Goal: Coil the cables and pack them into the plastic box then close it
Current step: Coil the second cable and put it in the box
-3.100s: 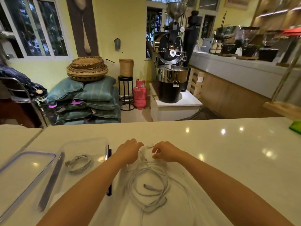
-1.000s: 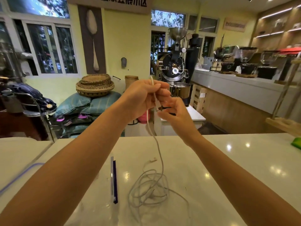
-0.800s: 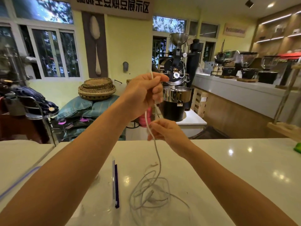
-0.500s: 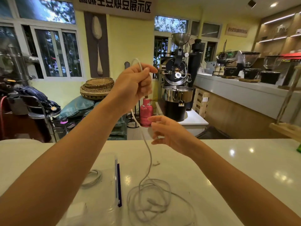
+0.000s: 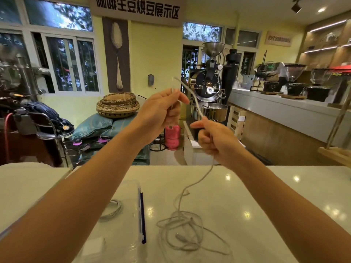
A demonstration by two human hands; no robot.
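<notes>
Swinging out to the right since half a second ago, the right hand (image 5: 216,138) is now closing round the white cable (image 5: 182,230), where before it was hanging loosely open beneath the other hand. Its fingers are curling into a fist on the strand, with the forefinger pointing left.

Up and to the left of it, the left hand (image 5: 161,112) is holding its height above the white counter (image 5: 247,196). Thumb and fingers are pinching the cable, and a short loop is standing up above the knuckles. From that loop the cable is arcing down and right into the right hand; this stretch is blurred.

Below the right fist the strand is dropping to the counter and running near and left into a loose tangle, which is lying on the near middle of the surface with one connector showing inside it.

Just left of the tangle, the clear plastic box (image 5: 138,196) is sitting open on the counter, its blue latch (image 5: 142,217) lying along the right rim. A second, already coiled cable (image 5: 114,209) is resting inside the box, partly hidden by the left forearm.

Far behind, a coffee roaster (image 5: 208,86) is standing beyond the counter, with a pink gas cylinder (image 5: 172,137) to its left.
</notes>
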